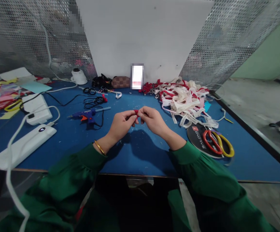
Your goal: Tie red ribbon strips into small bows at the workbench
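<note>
Between the fingertips of both hands is a small piece of red ribbon (136, 112), held above the middle of the blue table. My left hand (123, 124), with a gold bangle at its wrist, pinches the ribbon from the left. From the right, the closed fingers of my right hand (152, 120) grip it too. Most of the ribbon is hidden by the fingers, so its exact shape cannot be made out. A blue glue gun (89, 116) with an orange trigger lies to the left of my left hand.
Right of my hands are a pile of white and red ribbons (182, 100) and scissors (218, 143) on a black disc (198, 138). Leftward lie a white power strip (24, 145), a white box (37, 109) and coloured scraps (4, 93). A phone (137, 76) stands at the back.
</note>
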### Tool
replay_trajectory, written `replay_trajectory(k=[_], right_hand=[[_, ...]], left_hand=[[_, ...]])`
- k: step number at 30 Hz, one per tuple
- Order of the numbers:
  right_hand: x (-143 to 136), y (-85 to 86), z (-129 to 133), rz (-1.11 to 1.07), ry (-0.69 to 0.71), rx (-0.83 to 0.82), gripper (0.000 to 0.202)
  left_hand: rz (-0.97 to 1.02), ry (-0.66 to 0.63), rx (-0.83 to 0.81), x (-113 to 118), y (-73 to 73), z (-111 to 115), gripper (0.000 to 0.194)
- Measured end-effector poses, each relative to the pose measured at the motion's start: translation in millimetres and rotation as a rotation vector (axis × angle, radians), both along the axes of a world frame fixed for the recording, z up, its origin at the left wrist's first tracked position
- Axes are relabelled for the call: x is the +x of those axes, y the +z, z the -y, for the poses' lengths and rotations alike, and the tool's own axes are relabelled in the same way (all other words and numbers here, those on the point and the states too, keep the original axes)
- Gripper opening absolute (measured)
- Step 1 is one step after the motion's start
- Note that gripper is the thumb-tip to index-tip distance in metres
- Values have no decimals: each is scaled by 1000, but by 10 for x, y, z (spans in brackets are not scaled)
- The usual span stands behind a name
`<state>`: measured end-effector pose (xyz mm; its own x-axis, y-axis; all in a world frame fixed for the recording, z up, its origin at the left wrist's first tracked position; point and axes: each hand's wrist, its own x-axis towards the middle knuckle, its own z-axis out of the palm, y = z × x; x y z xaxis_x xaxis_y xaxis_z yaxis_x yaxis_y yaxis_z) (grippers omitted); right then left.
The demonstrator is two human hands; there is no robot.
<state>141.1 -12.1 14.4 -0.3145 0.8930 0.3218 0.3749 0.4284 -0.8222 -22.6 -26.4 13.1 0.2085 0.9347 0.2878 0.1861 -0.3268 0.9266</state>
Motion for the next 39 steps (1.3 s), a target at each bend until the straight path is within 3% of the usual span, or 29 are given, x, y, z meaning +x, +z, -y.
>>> replay_trajectory(k=[3, 8, 11, 16, 19, 29, 39], right_hand=[[37, 26, -21, 34, 75, -62, 20], [65, 44, -34, 65, 83, -80, 19], [14, 25, -13, -112, 60, -171, 21], [-49, 29, 37, -509, 86, -571, 20], [-53, 42, 49, -621, 83, -686, 19], [-108, 26, 71, -601, 13, -502, 22], [-165, -53, 80, -353, -100, -204, 17]], left_hand=[[-4, 15, 3, 13, -16, 8, 17], [149, 4, -131, 42, -49, -5, 15], [181, 9, -153, 36, -50, -18, 16], [64, 4, -22, 0, -25, -30, 19], [61, -16, 18, -13, -11, -31, 21], [115, 18, -45, 9, 5, -22, 26], [289, 52, -158, 52, -12, -20, 23]])
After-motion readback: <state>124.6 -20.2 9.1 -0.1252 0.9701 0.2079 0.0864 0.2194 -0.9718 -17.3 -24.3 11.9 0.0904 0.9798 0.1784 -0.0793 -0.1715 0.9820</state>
